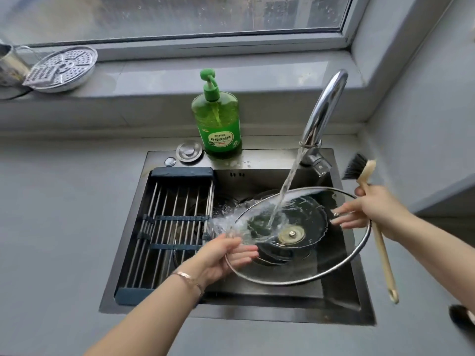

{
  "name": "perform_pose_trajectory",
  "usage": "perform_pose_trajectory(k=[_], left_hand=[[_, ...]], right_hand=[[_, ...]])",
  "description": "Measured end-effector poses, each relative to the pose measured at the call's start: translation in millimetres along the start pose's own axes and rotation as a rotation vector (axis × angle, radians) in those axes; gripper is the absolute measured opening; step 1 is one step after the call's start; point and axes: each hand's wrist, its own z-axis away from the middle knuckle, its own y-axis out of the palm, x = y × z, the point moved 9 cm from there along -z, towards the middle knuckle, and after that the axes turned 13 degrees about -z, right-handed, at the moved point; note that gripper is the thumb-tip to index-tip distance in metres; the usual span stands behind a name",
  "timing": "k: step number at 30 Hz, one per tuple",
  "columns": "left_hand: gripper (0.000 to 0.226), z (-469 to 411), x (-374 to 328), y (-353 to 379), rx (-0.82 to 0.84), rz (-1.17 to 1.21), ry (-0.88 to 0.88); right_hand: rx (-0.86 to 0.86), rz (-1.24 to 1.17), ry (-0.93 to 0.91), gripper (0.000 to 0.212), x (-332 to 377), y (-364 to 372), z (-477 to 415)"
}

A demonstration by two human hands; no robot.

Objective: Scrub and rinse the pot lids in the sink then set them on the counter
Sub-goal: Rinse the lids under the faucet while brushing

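Glass lid (308,253) is over the sink (341,301), tilted a bit, underside up, with the tap (323,109) running straight onto it. The water stream (288,186) lands just above the centre knob fitting and sheets off the left edge in a splash.

Hands: the left hand (226,255) grips the lid's left rim, thumb on top and fingers showing through the glass underneath. The right hand (377,209) is doing double duty: thumb hooked round the wooden handle of the brush (380,242), while its fingers stretch out flat under the lid's right side. The brush stands nearly upright, black bristles up top and clear of the lid — it's not touching the glass.

There's something dark and round in the basin under the lid, but I can't tell what it is through the water.

Other stuff: a roll-up drain rack (169,227) across the left half of the sink, a green dish soap bottle (218,119) on the back ledge beside the tap, grey worktop (51,227) all round, and a perforated steamer plate (64,68) up on the window sill at far left.
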Motion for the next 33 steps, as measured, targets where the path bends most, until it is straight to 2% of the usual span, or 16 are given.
perform_pose_trajectory(k=[2,4,7,8,11,13,14,15,18,20,21,23,25,27,29,33], left_hand=[[0.046,18,-19,-3,0.017,-0.027,0.043],[0.047,38,-39,-3,0.012,-0.113,0.08],[0.05,65,-65,1,-0.088,-0.301,0.154],[0.052,71,-73,1,-0.136,-0.365,0.184],[0.061,81,-90,4,-0.264,-0.53,0.217],[0.055,81,-99,10,-0.277,-0.556,0.184],[0.049,80,-103,13,-0.283,-0.557,0.164],[0.043,79,-108,16,-0.287,-0.555,0.149],[0.033,78,-123,31,-0.251,-0.659,0.201],[0.035,81,-135,40,-0.243,-0.617,0.248],[0.035,80,-137,44,-0.233,-0.557,0.266],[0.032,79,-138,49,-0.243,-0.56,0.404],[0.035,69,-123,42,-0.373,-0.833,0.522],[0.042,47,-93,42,-0.406,-1.056,0.513],[0.049,21,-64,49,-0.316,-1.052,0.458],[0.023,-3,-51,51,-0.385,-0.864,0.429]], right_hand=[[0.017,-0.056,0.107,0.034,-28,0,-1],[-0.007,0.031,0.181,0.031,-60,-1,0],[-0.109,0.501,-0.038,0.029,-65,2,2],[-0.081,0.553,-0.118,0.029,-58,14,11],[0.248,0.351,-0.156,0.046,-53,67,55],[0.464,0.27,-0.189,0.064,-52,97,80],[0.509,0.285,-0.268,0.065,-49,106,87],[0.471,0.3,-0.388,0.06,-42,109,90],[0.064,0.288,-0.769,0.032,-7,90,90],[-0.054,0.194,-0.863,0.019,9,77,94],[-0.073,0.123,-0.838,0.013,14,71,93],[-0.134,-0.073,-0.708,0.03,17,53,84],[-0.173,-0.365,-0.535,0.04,7,34,70],[-0.191,-0.566,-0.385,0.044,-8,26,62],[-0.21,-0.668,-0.298,0.046,-21,23,59],[-0.235,-0.754,-0.231,0.047,-32,22,56]])
